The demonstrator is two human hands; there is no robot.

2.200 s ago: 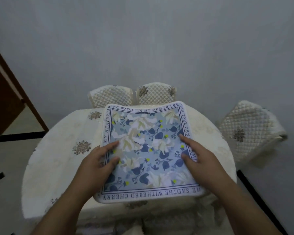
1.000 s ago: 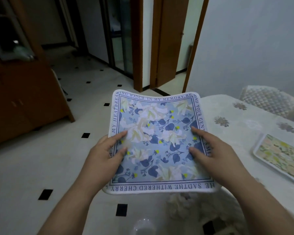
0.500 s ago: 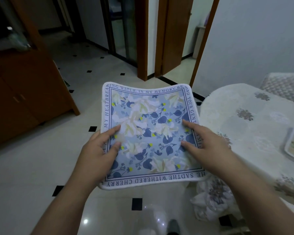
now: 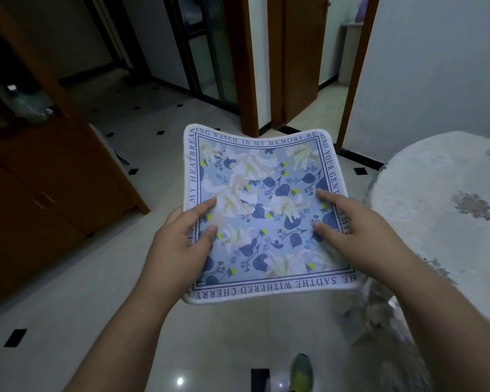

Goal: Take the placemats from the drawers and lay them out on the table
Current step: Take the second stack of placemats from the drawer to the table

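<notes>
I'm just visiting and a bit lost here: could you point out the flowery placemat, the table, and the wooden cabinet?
placemat [image 4: 262, 210], head view, middle of its blue floral print.
table [image 4: 425, 199], head view, bare cloth near its left edge.
wooden cabinet [image 4: 40, 199], head view, its door front.
</notes>
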